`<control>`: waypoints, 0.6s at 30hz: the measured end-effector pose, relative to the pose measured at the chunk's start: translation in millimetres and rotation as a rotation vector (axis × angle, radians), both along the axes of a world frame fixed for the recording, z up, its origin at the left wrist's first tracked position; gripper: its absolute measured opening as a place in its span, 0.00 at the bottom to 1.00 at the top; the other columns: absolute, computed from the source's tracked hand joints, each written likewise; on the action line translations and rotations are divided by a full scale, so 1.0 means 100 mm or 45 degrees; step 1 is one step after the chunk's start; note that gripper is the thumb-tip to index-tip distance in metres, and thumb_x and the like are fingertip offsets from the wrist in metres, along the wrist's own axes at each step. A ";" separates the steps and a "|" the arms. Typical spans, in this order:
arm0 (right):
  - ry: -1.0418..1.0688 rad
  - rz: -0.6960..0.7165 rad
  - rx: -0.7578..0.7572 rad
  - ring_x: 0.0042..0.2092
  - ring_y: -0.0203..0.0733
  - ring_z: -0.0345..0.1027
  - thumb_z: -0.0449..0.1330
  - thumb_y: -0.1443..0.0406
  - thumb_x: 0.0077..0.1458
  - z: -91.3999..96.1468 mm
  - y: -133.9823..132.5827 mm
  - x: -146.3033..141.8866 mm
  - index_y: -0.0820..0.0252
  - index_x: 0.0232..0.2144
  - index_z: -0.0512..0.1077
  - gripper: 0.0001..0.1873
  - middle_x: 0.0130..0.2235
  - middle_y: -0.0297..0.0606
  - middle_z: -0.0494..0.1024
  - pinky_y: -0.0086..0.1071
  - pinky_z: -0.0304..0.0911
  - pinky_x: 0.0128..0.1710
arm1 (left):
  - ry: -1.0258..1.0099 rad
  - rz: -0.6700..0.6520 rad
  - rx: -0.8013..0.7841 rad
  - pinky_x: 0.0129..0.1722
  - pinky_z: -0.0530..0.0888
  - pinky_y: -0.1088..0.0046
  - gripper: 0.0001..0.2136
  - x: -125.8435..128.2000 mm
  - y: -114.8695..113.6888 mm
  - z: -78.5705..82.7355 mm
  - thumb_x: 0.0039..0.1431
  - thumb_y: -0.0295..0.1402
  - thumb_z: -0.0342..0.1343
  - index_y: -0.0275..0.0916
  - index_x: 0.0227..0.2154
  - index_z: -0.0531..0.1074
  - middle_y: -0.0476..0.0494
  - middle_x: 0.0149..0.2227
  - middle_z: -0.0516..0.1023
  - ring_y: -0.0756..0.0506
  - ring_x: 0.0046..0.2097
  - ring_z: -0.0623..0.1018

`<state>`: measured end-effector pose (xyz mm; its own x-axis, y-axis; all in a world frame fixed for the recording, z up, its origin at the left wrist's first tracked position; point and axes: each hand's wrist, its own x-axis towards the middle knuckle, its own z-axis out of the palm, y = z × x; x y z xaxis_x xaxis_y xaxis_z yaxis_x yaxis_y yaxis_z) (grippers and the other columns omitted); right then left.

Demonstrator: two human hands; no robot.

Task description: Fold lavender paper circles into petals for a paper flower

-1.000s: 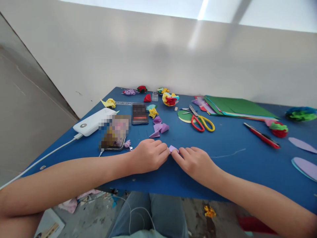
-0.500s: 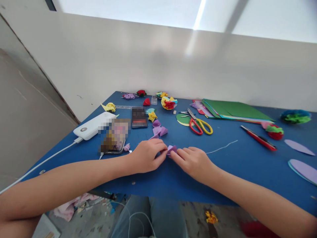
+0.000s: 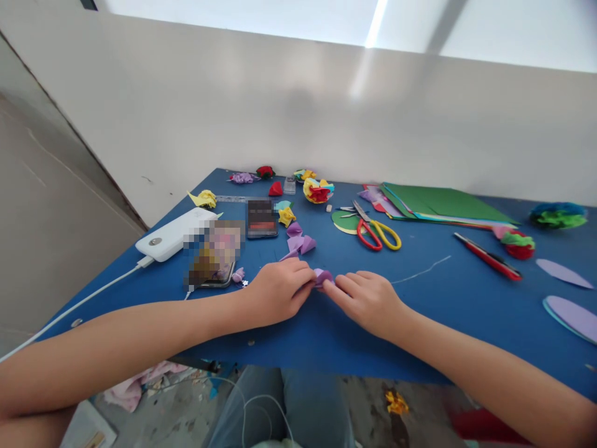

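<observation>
Between my two hands is a small folded piece of purple paper (image 3: 321, 276), held just above the blue table (image 3: 298, 339). My left hand (image 3: 282, 287) pinches its left side with thumb and forefinger. On the other side my right hand (image 3: 366, 302) has its fingertips closed on the paper's right edge; its remaining fingers are curled. Just beyond my left hand lie several folded purple paper pieces (image 3: 301, 244), some touching each other. Parts of the held paper are hidden by my fingertips.
Left of my hands lie a phone (image 3: 226, 274), a white power bank (image 3: 175, 235) with a cable, and a second phone (image 3: 262, 219). Scissors (image 3: 373, 227), a utility knife (image 3: 489, 258), a paper stack (image 3: 457, 205) and purple ovals (image 3: 571, 317) lie to the right. Paper flowers (image 3: 318, 191) stand behind.
The purple paper between my fingers has turned slightly and now looks more rounded. My right hand's fingers have shifted a little. The view has tilted slightly; the other things stay put.
</observation>
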<state>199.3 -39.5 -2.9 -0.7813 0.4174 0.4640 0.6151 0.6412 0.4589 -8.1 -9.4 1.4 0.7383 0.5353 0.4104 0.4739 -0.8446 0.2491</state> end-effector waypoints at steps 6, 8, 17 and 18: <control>0.016 -0.013 0.015 0.23 0.32 0.55 0.51 0.72 0.56 0.01 -0.02 -0.01 0.62 0.31 0.68 0.07 0.21 0.30 0.65 0.32 0.44 0.27 | 0.043 -0.013 0.101 0.38 0.69 0.72 0.10 0.00 0.01 -0.01 0.60 0.29 0.43 0.34 0.37 0.69 0.43 0.34 0.72 0.47 0.38 0.70; 0.023 -0.037 0.026 0.23 0.31 0.55 0.52 0.71 0.57 0.01 -0.02 -0.01 0.61 0.30 0.68 0.06 0.20 0.29 0.64 0.32 0.43 0.26 | 0.060 -0.014 0.152 0.37 0.68 0.71 0.10 0.00 0.01 -0.01 0.60 0.29 0.44 0.34 0.37 0.69 0.43 0.33 0.72 0.46 0.37 0.70; -0.002 -0.067 0.033 0.23 0.32 0.56 0.52 0.72 0.56 0.02 0.01 0.00 0.62 0.32 0.69 0.06 0.20 0.30 0.65 0.32 0.42 0.26 | 0.121 -0.012 0.350 0.33 0.68 0.70 0.10 -0.01 0.02 -0.01 0.61 0.28 0.42 0.34 0.36 0.69 0.43 0.31 0.71 0.46 0.34 0.69; -0.006 -0.067 0.035 0.23 0.32 0.57 0.51 0.72 0.56 0.03 0.02 0.00 0.62 0.33 0.69 0.07 0.21 0.30 0.65 0.32 0.43 0.26 | 0.115 -0.005 0.354 0.34 0.68 0.70 0.10 -0.01 0.02 -0.01 0.61 0.28 0.42 0.34 0.36 0.69 0.43 0.31 0.71 0.46 0.35 0.70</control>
<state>199.4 -37.9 -0.3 -0.7608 0.4451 0.4722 0.6454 0.5949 0.4791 -9.2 -7.6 0.6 0.7805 0.4082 0.4735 0.4799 -0.8766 -0.0355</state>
